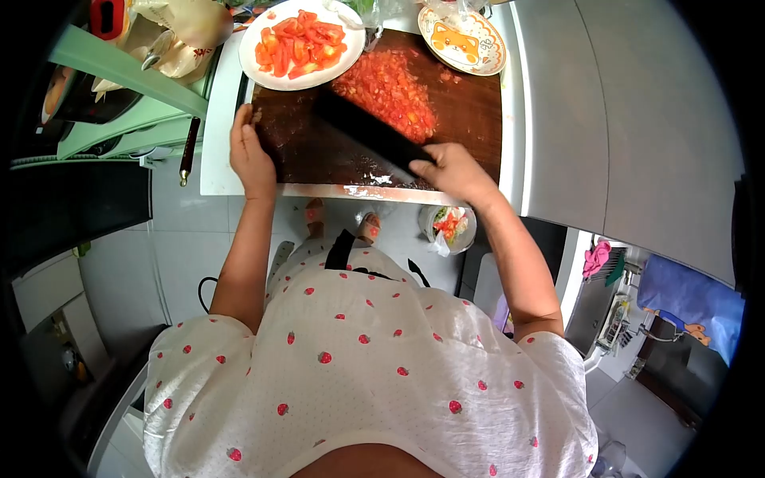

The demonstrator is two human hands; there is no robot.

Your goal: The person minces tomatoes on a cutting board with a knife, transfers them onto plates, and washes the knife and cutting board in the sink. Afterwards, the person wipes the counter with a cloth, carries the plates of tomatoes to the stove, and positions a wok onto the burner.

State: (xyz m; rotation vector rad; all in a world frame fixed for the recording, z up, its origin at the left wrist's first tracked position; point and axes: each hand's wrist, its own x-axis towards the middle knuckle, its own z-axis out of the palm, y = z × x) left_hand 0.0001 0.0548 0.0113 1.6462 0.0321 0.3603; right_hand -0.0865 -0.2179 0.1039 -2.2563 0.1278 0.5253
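Note:
My right hand is closed around the handle end of a dark-bladed kitchen knife, its wide blade slanting up and left over the brown cutting board. Just beyond the blade lies a heap of finely chopped tomato. At the board's left edge rests my left hand, fingers extended and holding nothing that shows. A white plate of tomato pieces overlaps the board's far left corner. The far right corner has a plate with an orange cat face.
Below the counter's front edge stands a bin with food scraps in it. A green shelf rack is close on the left. Grey cabinet panels are on the right. Plastic bags lie behind the board.

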